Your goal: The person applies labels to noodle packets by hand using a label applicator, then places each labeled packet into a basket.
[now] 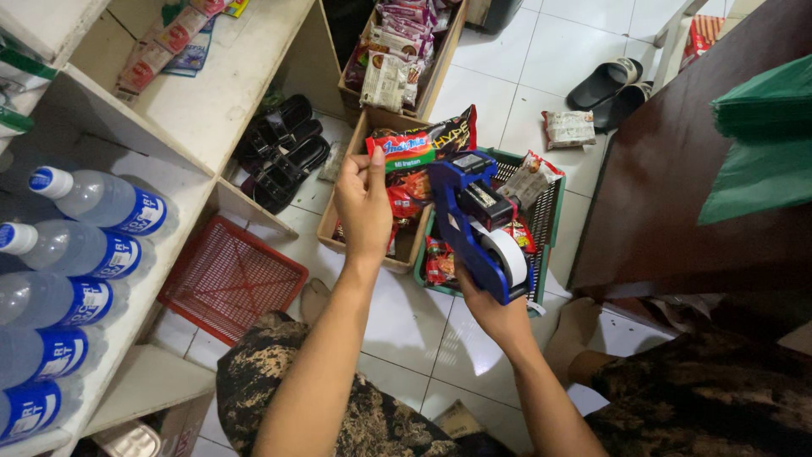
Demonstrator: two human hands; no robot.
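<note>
Left hand pinches a noodle packet by its lower left edge, long axis running left-right, held above the floor crates. Right hand grips a blue price-label gun, its head just right of and below the packet, nearly touching.

Noodle packet in left hand: glossy plastic film, crinkled. Price-label gun in right hand: hard blue plastic, semi-gloss, w/ matt white paper roll. Green basket & red basket: moulded plastic mesh. Box: matt cardboard. Floor: smooth glazed tile. Water bottles: clear plastic, shiny labels. Shelf: matt painted wood. Desk: dark wood, low sheen.
</note>
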